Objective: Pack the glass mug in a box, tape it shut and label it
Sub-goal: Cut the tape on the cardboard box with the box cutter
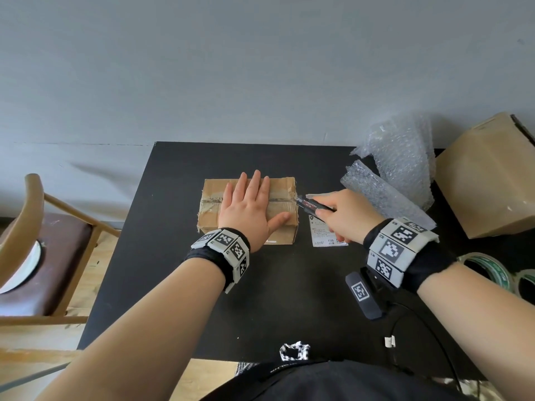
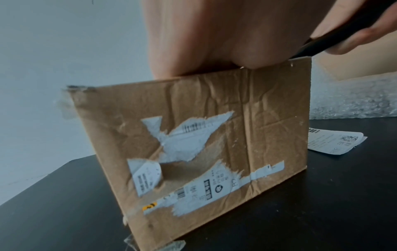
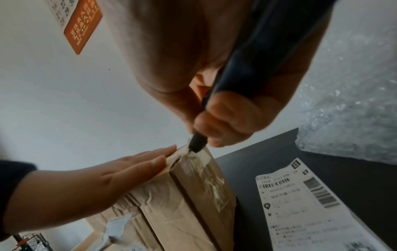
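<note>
1. The left hand lies flat, fingers straight, pressing the closed cardboard box at the table's centre.
2. The right hand grasps a dark utility knife at the box's right end, seemingly trimming the glossy, wrinkled tape.
3. The mug is unseen, presumably inside.
4. Next comes the thin paper label, just right of the box.
</note>
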### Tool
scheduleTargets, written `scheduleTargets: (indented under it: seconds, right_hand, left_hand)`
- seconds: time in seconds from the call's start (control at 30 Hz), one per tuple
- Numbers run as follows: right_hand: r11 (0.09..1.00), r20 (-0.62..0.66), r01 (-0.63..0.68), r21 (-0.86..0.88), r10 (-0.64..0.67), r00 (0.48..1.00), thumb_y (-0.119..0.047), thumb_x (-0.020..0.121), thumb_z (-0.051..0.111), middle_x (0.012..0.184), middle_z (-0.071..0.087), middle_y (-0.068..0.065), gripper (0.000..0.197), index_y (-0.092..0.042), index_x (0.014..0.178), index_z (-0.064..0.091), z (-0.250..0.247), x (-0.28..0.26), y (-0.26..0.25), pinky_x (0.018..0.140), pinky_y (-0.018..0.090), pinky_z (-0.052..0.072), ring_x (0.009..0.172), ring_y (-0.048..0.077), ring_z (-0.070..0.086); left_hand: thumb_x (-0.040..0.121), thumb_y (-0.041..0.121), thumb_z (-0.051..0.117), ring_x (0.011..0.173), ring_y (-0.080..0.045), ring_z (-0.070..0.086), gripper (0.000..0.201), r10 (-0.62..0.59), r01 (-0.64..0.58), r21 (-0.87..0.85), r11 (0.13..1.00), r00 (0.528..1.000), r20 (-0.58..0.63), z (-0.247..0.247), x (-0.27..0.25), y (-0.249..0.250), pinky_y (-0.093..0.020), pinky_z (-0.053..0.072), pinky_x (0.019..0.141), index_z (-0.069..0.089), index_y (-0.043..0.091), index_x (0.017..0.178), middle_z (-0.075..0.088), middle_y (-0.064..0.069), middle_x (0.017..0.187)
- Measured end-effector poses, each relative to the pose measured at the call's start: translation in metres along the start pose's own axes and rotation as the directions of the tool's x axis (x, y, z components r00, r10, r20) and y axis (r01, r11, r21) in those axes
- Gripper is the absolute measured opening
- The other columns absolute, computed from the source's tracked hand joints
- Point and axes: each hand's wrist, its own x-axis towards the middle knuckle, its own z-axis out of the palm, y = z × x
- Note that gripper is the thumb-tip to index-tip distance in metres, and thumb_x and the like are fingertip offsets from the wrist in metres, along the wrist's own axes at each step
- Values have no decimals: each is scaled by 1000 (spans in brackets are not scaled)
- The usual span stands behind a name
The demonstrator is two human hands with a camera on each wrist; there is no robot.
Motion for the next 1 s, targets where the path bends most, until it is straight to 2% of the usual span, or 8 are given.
scheduleTargets:
  seconds: [0.07,0.2,0.37,0.7,0.83,0.9,0.97,1.0]
  right_hand:
    - [1000,8,-2,6,2,1000,-15,95,46,67,54,-1,28,-15,115,64,1,-3,1,36,15,41,50,9,48]
    - [991,-7,-70,113,71,997,-18,95,46,65,57,0,31,-27,120,62,4,0,3,38,22,42,45,14,50]
    - [984,0,-120,130,121,993,-20,96,44,65,58,7,29,-16,118,62,8,-5,4,40,23,44,45,17,52]
    - [973,9,-136,188,137,990,-22,95,46,61,58,5,31,-26,123,60,11,-9,8,35,18,40,41,13,49]
    - [963,-45,-147,226,161,986,-22,96,46,73,58,2,34,-25,128,57,20,-16,9,35,16,38,45,12,50]
    - [981,-91,-105,165,122,988,-21,96,46,88,64,4,35,-23,130,55,22,-19,6,42,15,44,58,12,56]
    - [995,-129,-60,86,71,989,-21,96,46,114,65,6,36,-22,132,54,23,-21,5,70,27,56,88,18,63]
    - [997,-140,-48,59,56,989,-21,96,46,122,62,6,37,-22,132,53,23,-22,4,81,34,56,100,21,62]
  left_hand:
    - [86,72,10,146,-25,-7,85,0,0,-4,1000,1000,6,-1,1,-1,-44,-2,119,-4,21,151,-6,-1,160]
    - [86,72,10,146,-25,-7,84,8,-8,0,1000,1000,1,-1,0,-1,-44,-1,119,-3,21,151,-6,0,160]
    - [85,73,10,146,-26,-7,86,5,-5,-2,1000,1000,6,-2,0,-1,-45,-1,119,-4,20,151,-6,-1,160]
    - [85,73,9,146,-26,-7,85,12,-12,-2,1000,1000,15,-1,0,0,-45,-1,119,-5,21,151,-5,0,160]
    - [85,74,10,146,-26,-7,86,13,-13,-9,1000,1000,9,0,0,0,-45,0,119,-5,21,151,-6,0,160]
    - [85,73,11,146,-25,-7,86,10,-10,-13,1000,1000,4,-1,0,-1,-45,0,119,-5,20,151,-6,0,160]
    - [86,73,13,147,-25,-6,86,12,-12,-22,1000,1000,-9,0,0,-1,-45,0,119,-3,20,151,-5,0,160]
    - [86,73,15,147,-25,-5,85,17,-18,-37,999,1000,-25,0,0,-1,-45,0,119,0,21,151,-3,0,160]
